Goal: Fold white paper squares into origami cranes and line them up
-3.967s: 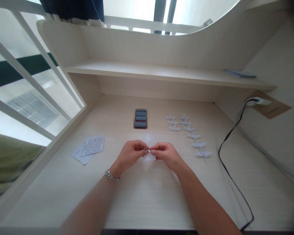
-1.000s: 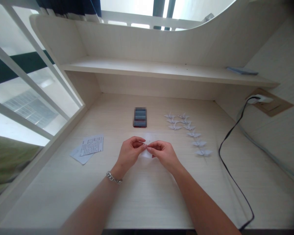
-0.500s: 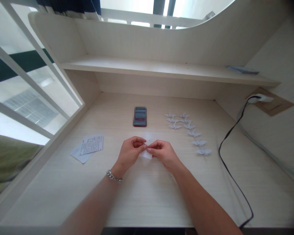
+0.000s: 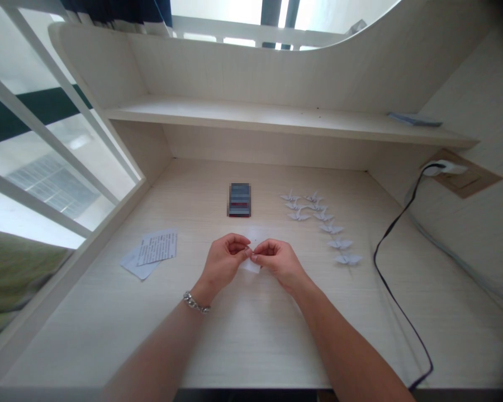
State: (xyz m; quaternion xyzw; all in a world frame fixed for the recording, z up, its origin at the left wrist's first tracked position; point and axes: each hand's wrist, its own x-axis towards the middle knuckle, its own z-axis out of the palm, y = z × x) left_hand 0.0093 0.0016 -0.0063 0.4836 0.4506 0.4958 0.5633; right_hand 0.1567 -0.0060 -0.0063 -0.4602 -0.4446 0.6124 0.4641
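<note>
Both hands meet at the middle of the desk over a small piece of white paper (image 4: 251,267). My left hand (image 4: 225,258), with a chain bracelet (image 4: 195,302) at the wrist, pinches the paper between thumb and fingertips. From the other side my right hand (image 4: 276,259) pinches it too, the thumbs almost touching. The fingers hide most of the folds. Several folded paper cranes (image 4: 331,229) stand in rows beyond and to the right of my right hand.
A phone-sized dark object (image 4: 239,200), its face blurred, lies behind the hands. Paper sheets (image 4: 157,248), one printed, overlap on the left. A black cable (image 4: 396,296) runs from the wall socket (image 4: 465,174) down the right side. Above the desk (image 4: 251,346) spans a shelf (image 4: 251,117).
Hardly anything differs. The fingertips have shifted very slightly on the paper, and both hands keep their place.
</note>
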